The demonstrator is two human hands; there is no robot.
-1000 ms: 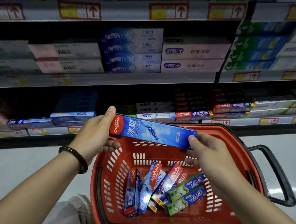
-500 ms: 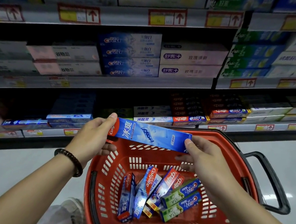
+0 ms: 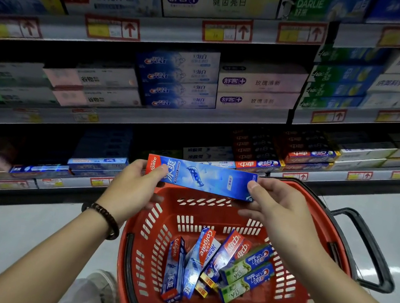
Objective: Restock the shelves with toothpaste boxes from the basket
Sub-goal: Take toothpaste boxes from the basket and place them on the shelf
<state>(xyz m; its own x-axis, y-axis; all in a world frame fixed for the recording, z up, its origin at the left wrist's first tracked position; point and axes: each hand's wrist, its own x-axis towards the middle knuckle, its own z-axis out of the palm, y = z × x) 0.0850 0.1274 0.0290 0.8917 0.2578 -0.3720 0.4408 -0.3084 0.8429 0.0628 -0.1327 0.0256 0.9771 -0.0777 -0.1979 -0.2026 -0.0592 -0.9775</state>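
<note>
A: Item 1, Colgate box [image 3: 202, 177], loc.?
B: Held level over basket [image 3: 213, 214], label up, prob. to match it to the shelves [image 3: 173, 117]. L hand [image 3: 131, 187] pinched red end, R hand [image 3: 280, 212] pinched other end.
A: Rest?
B: Several loose boxes [image 3: 218, 265] lay in basket.

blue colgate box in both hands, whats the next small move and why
Probably carry the blue box left and forward toward the low shelf, where similar blue boxes lie stacked. The left hand and right hand pinch its ends, holding it above the basket, so it is free to go; the shelf boxes are too blurred to confirm the match.
</note>
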